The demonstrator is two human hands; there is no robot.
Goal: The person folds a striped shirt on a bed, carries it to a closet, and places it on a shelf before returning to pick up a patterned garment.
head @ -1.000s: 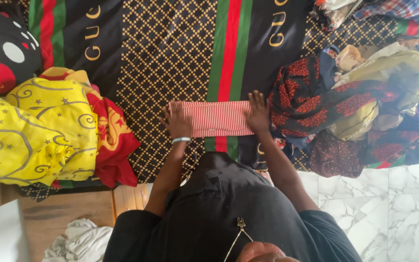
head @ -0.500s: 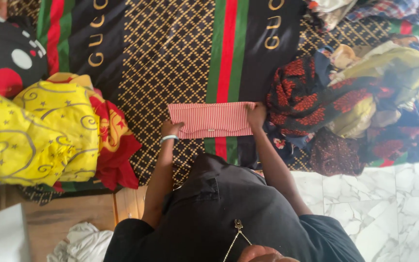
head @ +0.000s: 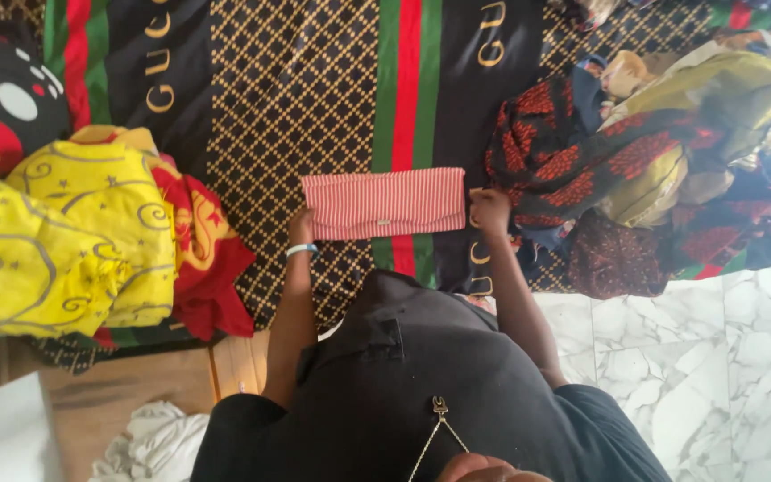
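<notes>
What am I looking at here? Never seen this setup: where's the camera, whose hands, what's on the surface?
There is no machine: a person works with two bare hands. The single picture comes from a camera worn on the head, looking down past a black top to the hands.

The surface is a dark patterned bedspread with green and red stripes. On it lies a folded red-and-white striped cloth.

The left hand, with a pale wristband, sits at the cloth's lower left corner. The right hand is at its right end. Whether either has a grip on the cloth is hard to tell.

A yellow and red fabric heap lies to the left, mixed printed clothes to the right.
</notes>
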